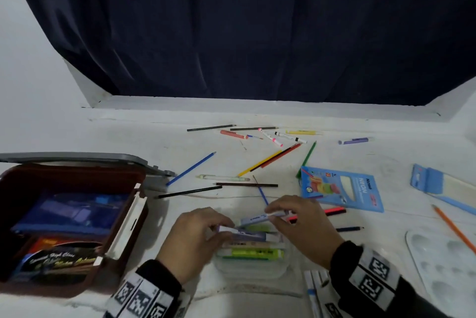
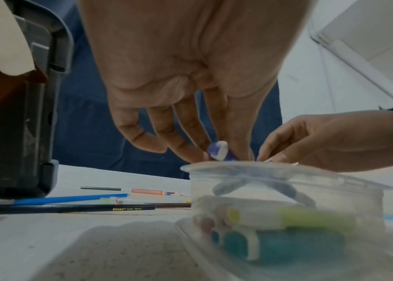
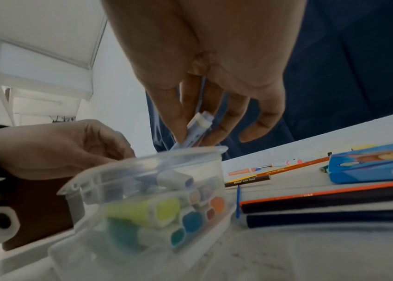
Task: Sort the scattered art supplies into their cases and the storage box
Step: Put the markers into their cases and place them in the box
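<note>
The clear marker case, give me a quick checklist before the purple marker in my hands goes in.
1. Clear case open at top: ok.
2. Right hand grips purple marker: ok.
3. Left hand pinches its other end: ok.
4. Marker lined up with highlighters inside: not ok, still angled.
5. Room left in case: cannot tell.
6. Storage box open for later: ok.
</note>
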{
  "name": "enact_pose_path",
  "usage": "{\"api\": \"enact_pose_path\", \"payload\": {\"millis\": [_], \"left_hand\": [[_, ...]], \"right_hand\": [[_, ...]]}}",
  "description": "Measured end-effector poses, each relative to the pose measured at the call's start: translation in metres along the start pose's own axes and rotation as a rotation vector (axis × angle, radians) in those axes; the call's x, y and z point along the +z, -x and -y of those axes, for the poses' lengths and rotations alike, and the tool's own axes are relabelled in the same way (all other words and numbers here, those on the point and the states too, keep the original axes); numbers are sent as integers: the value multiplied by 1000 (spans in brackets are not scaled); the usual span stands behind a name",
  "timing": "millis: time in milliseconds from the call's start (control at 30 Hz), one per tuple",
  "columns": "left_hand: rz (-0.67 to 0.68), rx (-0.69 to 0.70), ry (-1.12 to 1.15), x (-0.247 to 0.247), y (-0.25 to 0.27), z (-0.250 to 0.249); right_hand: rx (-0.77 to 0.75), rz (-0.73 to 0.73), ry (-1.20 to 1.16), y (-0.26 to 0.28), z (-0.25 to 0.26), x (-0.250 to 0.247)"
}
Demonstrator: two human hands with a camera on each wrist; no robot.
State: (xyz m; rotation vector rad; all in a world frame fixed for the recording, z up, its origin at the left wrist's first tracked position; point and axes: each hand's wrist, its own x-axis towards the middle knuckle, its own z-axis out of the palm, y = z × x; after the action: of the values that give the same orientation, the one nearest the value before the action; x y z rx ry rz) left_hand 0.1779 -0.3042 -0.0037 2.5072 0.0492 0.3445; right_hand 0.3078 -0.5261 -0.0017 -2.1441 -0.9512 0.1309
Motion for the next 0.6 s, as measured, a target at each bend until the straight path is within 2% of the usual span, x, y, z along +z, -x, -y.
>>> {"api": "enact_pose_path", "payload": {"millis": [300,367,600], "left_hand": [[107,-46,-278,5,-13,-8],[117,-54,-318,6,-14,-9],[137,-94,-365,8,-18,-11]], "right_hand": [[-63,81,279,-5,-2,6],[-60,136,328,-6,3,6],[-54,276,310,-15,3,7]]}}
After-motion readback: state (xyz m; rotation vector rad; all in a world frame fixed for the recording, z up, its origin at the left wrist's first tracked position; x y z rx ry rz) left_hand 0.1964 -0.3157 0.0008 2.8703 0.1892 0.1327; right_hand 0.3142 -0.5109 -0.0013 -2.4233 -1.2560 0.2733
